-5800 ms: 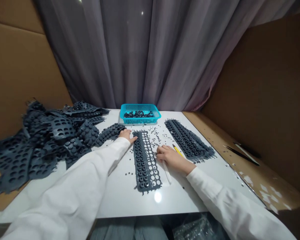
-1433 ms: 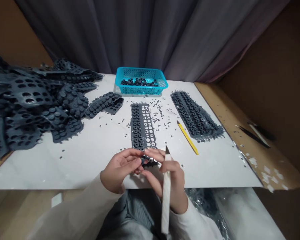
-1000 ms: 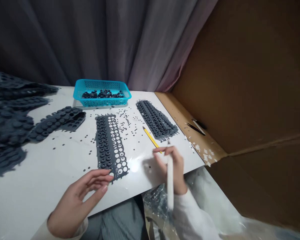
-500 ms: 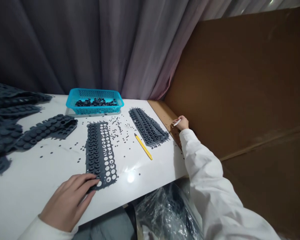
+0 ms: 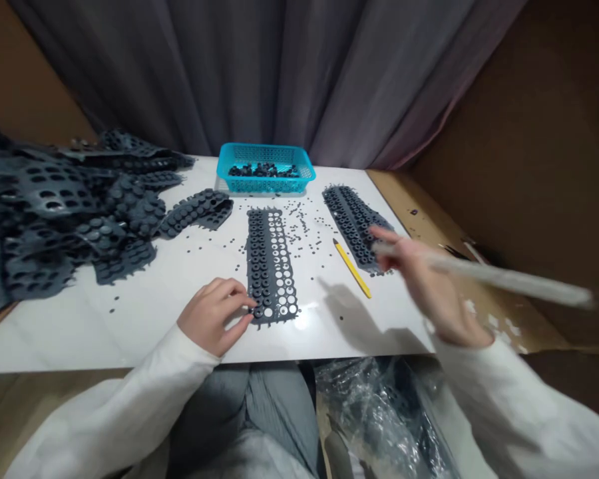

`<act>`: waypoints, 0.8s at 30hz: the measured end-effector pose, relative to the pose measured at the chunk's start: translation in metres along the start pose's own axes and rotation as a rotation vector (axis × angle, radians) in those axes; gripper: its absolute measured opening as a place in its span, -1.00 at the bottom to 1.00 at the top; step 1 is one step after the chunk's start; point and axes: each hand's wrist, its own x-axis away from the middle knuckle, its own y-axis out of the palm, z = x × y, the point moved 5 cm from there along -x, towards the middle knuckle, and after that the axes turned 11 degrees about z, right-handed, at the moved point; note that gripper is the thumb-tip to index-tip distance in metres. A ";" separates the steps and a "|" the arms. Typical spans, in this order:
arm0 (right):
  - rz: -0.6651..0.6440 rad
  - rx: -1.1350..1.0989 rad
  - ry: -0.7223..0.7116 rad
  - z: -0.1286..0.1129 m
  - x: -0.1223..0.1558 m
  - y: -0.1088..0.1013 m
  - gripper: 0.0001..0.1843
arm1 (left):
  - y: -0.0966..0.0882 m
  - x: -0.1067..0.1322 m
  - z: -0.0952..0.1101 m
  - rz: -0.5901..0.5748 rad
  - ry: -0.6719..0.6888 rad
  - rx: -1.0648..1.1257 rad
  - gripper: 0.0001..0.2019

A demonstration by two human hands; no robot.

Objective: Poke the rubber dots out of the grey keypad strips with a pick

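A dark grey rubber strip (image 5: 269,259) with rows of round caps and punched holes lies lengthwise on the white table (image 5: 180,313). My left hand (image 5: 214,322) rests at its near end, fingers curled onto the strip's edge. My right hand (image 5: 426,289) is blurred by motion above the table's right side and grips a long white stick-like tool (image 5: 499,279) that points to the right. A yellow pencil (image 5: 352,268) lies just left of that hand.
A second grey strip (image 5: 352,223) lies at the right. A turquoise basket (image 5: 264,169) with small black parts stands at the back. A heap of rubber sheets (image 5: 54,213) fills the left. Tiny black discs litter the table. Cardboard walls stand on both sides; plastic wrap lies below.
My right hand has come back from the cardboard ledge at the right, now carrying the long white tool over the table. My left hand stays at the strip's near end.
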 end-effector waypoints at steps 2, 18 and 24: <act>-0.207 -0.142 0.100 -0.015 0.046 0.046 -0.64 | -0.001 -0.003 -0.001 -0.030 -0.008 -0.028 -0.84; -0.123 -0.125 0.283 0.005 0.093 0.138 -0.59 | 0.028 -0.033 -0.002 -0.221 -0.007 -0.106 -0.86; -0.179 -0.047 0.159 -0.002 0.086 0.142 -0.63 | 0.032 -0.040 0.002 -0.304 -0.025 -0.158 -0.87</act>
